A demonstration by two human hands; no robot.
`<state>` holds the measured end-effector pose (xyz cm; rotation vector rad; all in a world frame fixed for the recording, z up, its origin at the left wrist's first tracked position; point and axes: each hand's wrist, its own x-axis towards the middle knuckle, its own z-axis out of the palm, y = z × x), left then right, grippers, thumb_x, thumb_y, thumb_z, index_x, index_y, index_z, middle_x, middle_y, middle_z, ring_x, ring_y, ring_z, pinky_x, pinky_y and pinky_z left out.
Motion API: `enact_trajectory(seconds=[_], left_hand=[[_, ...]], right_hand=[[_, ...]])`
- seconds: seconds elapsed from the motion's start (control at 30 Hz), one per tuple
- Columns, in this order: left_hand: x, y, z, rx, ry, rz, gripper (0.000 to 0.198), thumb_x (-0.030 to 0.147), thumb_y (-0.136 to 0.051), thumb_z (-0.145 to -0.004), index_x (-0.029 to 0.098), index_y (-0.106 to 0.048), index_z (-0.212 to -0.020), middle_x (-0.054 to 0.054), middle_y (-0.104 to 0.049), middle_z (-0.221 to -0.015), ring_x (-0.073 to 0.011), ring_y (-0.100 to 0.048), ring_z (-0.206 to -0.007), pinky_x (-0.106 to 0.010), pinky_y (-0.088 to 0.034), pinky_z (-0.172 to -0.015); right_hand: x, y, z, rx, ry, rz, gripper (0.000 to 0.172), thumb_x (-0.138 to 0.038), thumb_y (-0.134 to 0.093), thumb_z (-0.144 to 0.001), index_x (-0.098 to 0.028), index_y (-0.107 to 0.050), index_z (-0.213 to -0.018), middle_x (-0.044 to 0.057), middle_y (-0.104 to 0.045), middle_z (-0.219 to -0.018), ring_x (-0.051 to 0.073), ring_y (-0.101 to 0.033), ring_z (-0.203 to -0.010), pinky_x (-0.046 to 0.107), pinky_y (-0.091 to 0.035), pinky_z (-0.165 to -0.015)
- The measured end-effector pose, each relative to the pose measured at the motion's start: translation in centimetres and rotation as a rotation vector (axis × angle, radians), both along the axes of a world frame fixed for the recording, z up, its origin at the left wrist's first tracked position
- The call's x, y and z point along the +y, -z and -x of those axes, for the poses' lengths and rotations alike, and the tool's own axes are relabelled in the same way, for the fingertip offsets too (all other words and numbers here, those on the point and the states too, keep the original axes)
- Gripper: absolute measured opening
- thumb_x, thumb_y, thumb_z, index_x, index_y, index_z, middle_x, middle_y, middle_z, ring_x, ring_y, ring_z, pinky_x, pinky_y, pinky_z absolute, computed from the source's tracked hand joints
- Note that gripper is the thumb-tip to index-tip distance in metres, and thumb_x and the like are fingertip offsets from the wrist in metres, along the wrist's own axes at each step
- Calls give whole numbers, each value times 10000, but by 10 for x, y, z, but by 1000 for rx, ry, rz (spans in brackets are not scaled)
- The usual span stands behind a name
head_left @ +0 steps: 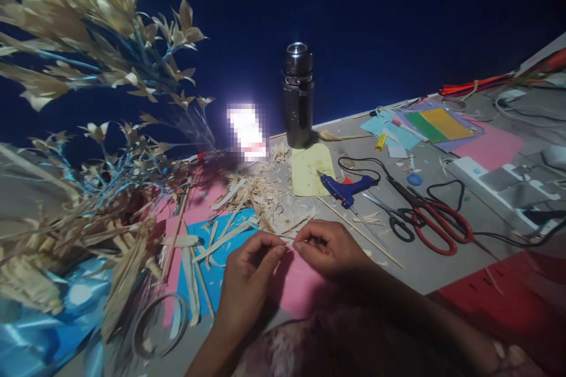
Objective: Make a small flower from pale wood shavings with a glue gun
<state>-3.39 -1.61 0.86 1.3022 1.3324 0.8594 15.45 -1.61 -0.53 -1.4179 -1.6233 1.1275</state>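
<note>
My left hand (254, 268) and my right hand (325, 247) meet low in the middle of the view, fingertips a short gap apart. Thumb and forefinger are pinched together on each. Something small and pale seems to lie between them, too small to name. Under the hands is a sheet of pink paper (305, 285). Left of them, pale dried husk strips (221, 241) lie across blue paper (179, 291). A blue glue gun (347, 188) rests beyond my right hand, its nozzle over a yellow paper sheet (305, 168).
Red-handled scissors (435, 224) and smaller dark-handled scissors (400, 224) lie right of the glue gun. Behind stands a dark flask (298, 100). Husk flowers (101, 17) on blue stems rise at left, above a roll of tape (159, 327). A white power strip (499, 194) sits at right.
</note>
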Motion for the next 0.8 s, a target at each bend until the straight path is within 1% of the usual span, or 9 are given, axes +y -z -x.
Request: enact_trajectory(seconds=[0.13,0.23,0.3,0.33,0.4,0.5,0.6,0.7,0.8], left_hand=[[-1,0,-5,-170,-82,66,178,358,-754,-817,191,-707,-776,-28,-702,-738,-180,-627,-735,-270,-474,-707],[-3,6,-9,-406,-175,139,301,431,-782,-796,202,-704,-975,-32,-707,-786,-180,-638,-754,-285,-491,-744],[-6,12,-10,-491,-160,182,425,440,-830,-740,210,-676,-1063,-25,-696,-810,-178,-627,-739,-294,-495,-734],[-7,15,-11,-474,-134,177,413,435,-846,-720,207,-671,-1016,-14,-677,-789,-172,-608,-716,-288,-486,-710],[-9,20,-11,-351,-77,103,319,458,-808,-760,196,-632,-805,10,-605,-695,-152,-538,-649,-265,-436,-637],[-9,21,-13,-131,-13,-81,497,553,-603,-902,202,-491,-569,23,-463,-568,-142,-417,-571,-275,-342,-561],[-8,19,-16,1,-10,-166,531,545,-529,-938,213,-456,-530,23,-419,-545,-147,-368,-552,-293,-309,-547],[-9,17,-19,53,-59,-143,490,484,-507,-961,221,-451,-551,26,-407,-558,-150,-340,-553,-294,-306,-542],[-10,18,-20,49,-93,-122,471,464,-494,-974,226,-460,-570,26,-413,-566,-154,-335,-555,-290,-311,-536]], right_hand=[[-2,1,5,153,34,135,97,-238,-661,-767,-165,-721,-745,-38,-550,-580,99,-435,-527,224,-284,-494],[-1,3,10,369,100,242,156,-309,-689,-768,-157,-703,-737,-29,-567,-576,102,-454,-527,222,-311,-494],[1,3,13,507,138,287,193,-345,-714,-764,-158,-688,-726,-19,-596,-587,107,-491,-537,226,-352,-516],[1,3,14,553,143,297,201,-351,-721,-764,-159,-682,-720,-15,-608,-590,110,-511,-541,229,-371,-527],[1,2,17,598,128,309,192,-338,-723,-761,-160,-675,-707,-11,-625,-590,114,-538,-541,233,-396,-539],[-1,1,21,607,98,329,160,-302,-710,-751,-162,-662,-691,-13,-635,-589,118,-562,-551,235,-424,-561],[-3,2,23,575,92,345,130,-269,-697,-726,-167,-642,-668,-32,-600,-560,113,-543,-545,226,-408,-545],[-4,4,23,501,113,324,128,-262,-696,-708,-167,-633,-649,-42,-560,-545,102,-496,-525,222,-364,-515],[-4,2,20,509,98,350,136,-274,-700,-716,-170,-637,-656,-31,-581,-554,110,-512,-539,228,-383,-536]])
